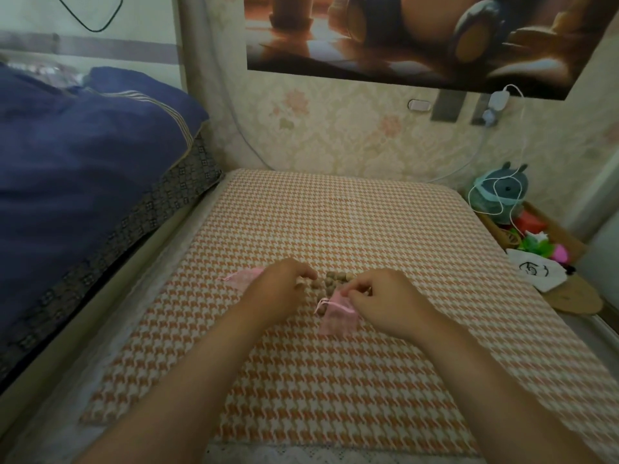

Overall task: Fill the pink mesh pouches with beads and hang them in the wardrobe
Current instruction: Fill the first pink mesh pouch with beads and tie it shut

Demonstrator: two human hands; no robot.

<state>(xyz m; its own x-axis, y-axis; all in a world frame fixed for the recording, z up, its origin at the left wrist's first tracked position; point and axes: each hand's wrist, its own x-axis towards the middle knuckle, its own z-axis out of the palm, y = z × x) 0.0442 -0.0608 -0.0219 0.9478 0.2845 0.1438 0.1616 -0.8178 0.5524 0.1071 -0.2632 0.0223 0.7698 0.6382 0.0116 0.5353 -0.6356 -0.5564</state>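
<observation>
Roughly centred over the orange-and-white checked mat (pixel 335 222), both bare forearms reaching in from the bottom edge. Left hand (pixel 279 289) knuckles-up, fingers curled down onto the left edge of the bead pile (pixel 330 283); looked like a pinch on a bead or two, but fingertips hidden from this angle, so could not confirm. Right hand (pixel 385 301) just right of the pile, thumb and forefinger pressed together on the mouth of a pink mesh pouch (pixel 338 314), near its pink drawstring (pixel 323 303). Pouch lying flat on the mat, body trailing toward the camera, mouth end up against the beads. Contents of pouch not readable through the mesh. Second pink pouch (pixel 243 276) flat on the mat, partly covered by the left wrist, just left of the pile. Beads brown, round, bunched in a small cluster between the two hands, touching the mat.

Off-mat: blue quilt (pixel 83 145) heaped on the bed at left. Floral wallpaper behind, large poster (pixel 418 38) above it. White charger (pixel 499 98) plugged in at upper right, cable (pixel 482 199) looping down over a teal plush toy (pixel 502 192). White drawstring bag (pixel 536 269) with a black doodle near the mat's right edge.
</observation>
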